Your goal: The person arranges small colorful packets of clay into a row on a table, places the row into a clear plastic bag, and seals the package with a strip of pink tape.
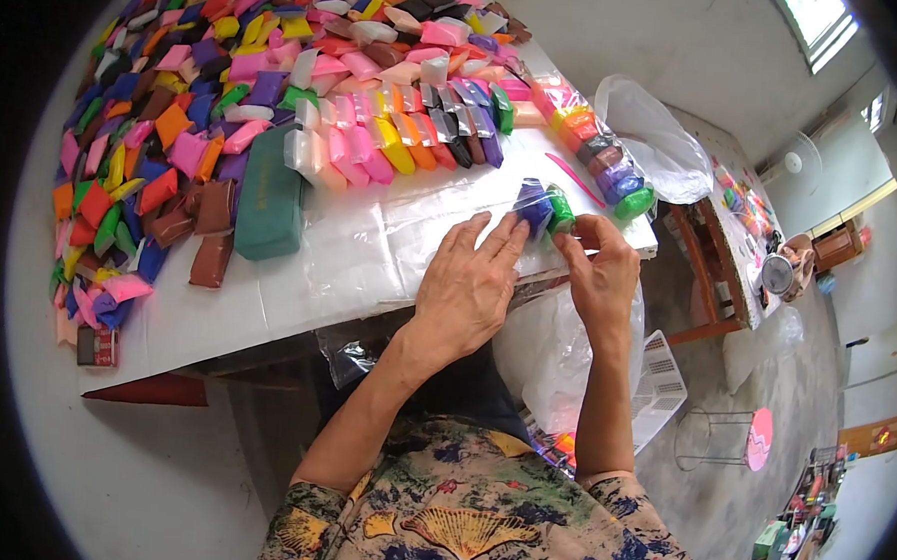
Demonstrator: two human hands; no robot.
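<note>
right, fingers of the right hand (601, 277) touch the green packet (561, 211).

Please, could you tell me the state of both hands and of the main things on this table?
Left hand: open, pressing clear plastic
Right hand: fingers curled, at the green packet
Green packet: beside the blue one
Blue packet: wrapped
Clear plastic: spread flat
Packet rows: lined up
Packet pile: loose, jumbled
Long bag: filled with packets
Pink strip: loose
Green case: looks closed
</note>
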